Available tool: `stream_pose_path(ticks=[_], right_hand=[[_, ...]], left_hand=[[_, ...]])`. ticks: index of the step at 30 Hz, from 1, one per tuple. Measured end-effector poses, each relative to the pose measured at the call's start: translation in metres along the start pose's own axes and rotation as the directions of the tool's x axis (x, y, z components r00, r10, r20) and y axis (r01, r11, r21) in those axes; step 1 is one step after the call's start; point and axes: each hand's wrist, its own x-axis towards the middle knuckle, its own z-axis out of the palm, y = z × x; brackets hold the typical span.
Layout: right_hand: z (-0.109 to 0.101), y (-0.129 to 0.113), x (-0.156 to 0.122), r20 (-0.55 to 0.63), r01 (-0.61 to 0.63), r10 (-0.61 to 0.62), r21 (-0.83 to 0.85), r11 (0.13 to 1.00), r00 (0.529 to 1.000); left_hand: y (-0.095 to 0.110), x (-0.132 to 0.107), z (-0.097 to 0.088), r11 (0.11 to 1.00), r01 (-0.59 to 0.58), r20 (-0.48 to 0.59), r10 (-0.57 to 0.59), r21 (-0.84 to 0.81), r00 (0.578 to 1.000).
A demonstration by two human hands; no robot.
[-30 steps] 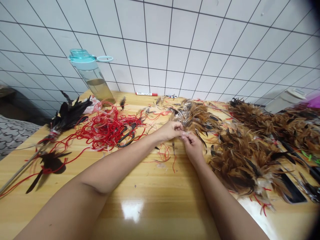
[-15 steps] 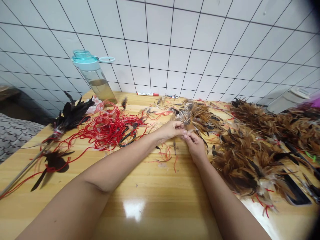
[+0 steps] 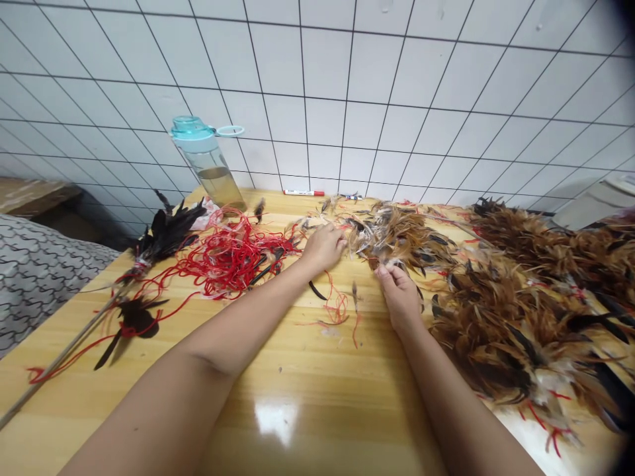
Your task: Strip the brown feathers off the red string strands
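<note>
My left hand (image 3: 325,246) reaches out over the wooden table (image 3: 307,396), its curled fingers touching the near edge of a loose heap of brown feathers (image 3: 397,231). Whether it grips anything is hidden. My right hand (image 3: 399,291) is closed in a pinch on a small brown feather (image 3: 373,263) at its fingertips, just in front of the heap. The hands are a short way apart.
A tangle of red cord (image 3: 228,254) with black scissors (image 3: 268,270) lies left of my hands. Black feathers on a stick (image 3: 159,238) lie further left. A teal-lidded water bottle (image 3: 211,165) and a red marker (image 3: 302,193) stand by the tiled wall. Large brown feather bundles (image 3: 526,291) cover the right side.
My hands were together, both pinching at one spot. Now the left hand has moved away up and left onto the feather heap, while the right keeps the feather. The view has shifted slightly.
</note>
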Motion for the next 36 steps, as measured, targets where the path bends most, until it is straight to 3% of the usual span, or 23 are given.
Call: stream_pose_path(ticks=[7, 12, 15, 17, 19, 22, 25, 27, 30, 36], right_hand=[[0.002, 0.0, -0.002, -0.005, -0.025, 0.025, -0.02, 0.999, 1.0], [0.002, -0.003, -0.003, 0.004, -0.01, 0.01, -0.112, 0.994, 1.0], [0.002, -0.005, -0.004, 0.006, -0.007, 0.008, -0.127, 0.992, 1.0], [0.002, -0.005, -0.004, -0.004, -0.018, 0.018, -0.098, 0.995, 1.0], [0.002, -0.005, -0.003, -0.028, -0.026, 0.024, -0.068, 0.997, 0.999], [0.001, -0.006, -0.003, -0.076, -0.03, 0.026, -0.049, 0.998, 0.997], [0.001, -0.006, -0.002, -0.101, -0.044, 0.041, -0.029, 0.999, 0.994], [0.0, -0.006, -0.002, -0.091, -0.047, 0.044, -0.029, 0.998, 0.995], [0.0, -0.005, -0.001, -0.072, -0.031, 0.027, -0.053, 0.998, 0.997], [0.0, 0.0, 0.0, -0.031, -0.007, 0.006, -0.038, 0.999, 1.0]], left_hand=[[0.028, -0.011, 0.002, 0.996, 0.039, 0.127, -0.049, 0.077, 0.991], [0.032, -0.009, -0.008, 0.984, 0.126, 0.243, -0.155, 0.128, 0.958], [0.027, -0.006, -0.013, 0.986, 0.158, 0.239, -0.166, 0.052, 0.957], [0.024, -0.004, -0.014, 0.981, 0.164, 0.177, -0.144, -0.105, 0.974], [0.024, -0.002, -0.015, 0.919, 0.18, 0.148, -0.135, -0.35, 0.98], [0.032, -0.002, -0.015, 0.647, 0.27, 0.269, -0.103, -0.713, 0.958], [0.045, -0.007, -0.015, 0.365, 0.395, 0.421, -0.009, -0.843, 0.907], [0.053, -0.011, -0.014, 0.271, 0.44, 0.464, 0.032, -0.856, 0.885], [0.059, -0.016, -0.011, 0.234, 0.445, 0.472, 0.076, -0.865, 0.878], [0.058, -0.02, -0.004, 0.364, 0.365, 0.409, 0.05, -0.857, 0.911]])
